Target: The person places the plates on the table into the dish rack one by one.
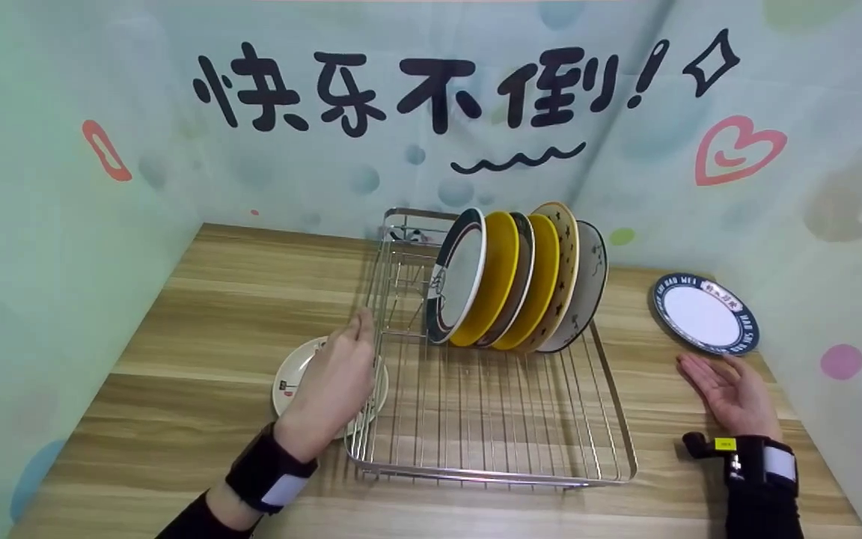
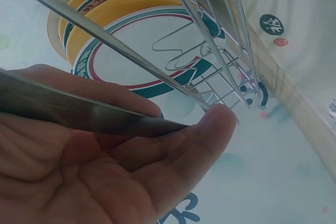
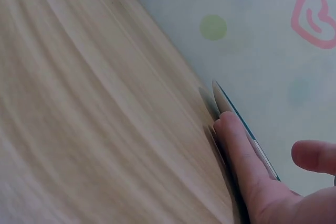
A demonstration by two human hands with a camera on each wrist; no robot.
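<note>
Two hands with black wrist straps reach over a wooden table [image 1: 199, 299]. On the left, the left hand [image 1: 334, 382] lies with straight, relaxed fingers against the left rail of a wire dish rack [image 1: 491, 419], gripping nothing, and covers part of a small cream plate [image 1: 292, 374] lying flat just beside the rack. Six plates [image 1: 509, 281] stand on edge at the rack's back: black-rimmed white, yellow, dark-rimmed, yellow, star-patterned, pale grey. Over on the right, the right hand [image 1: 730, 389] rests palm up, fingers loose, touching the near edge of a blue-rimmed white plate [image 1: 704, 313] lying flat near the patterned wall [image 1: 812, 187].
</note>
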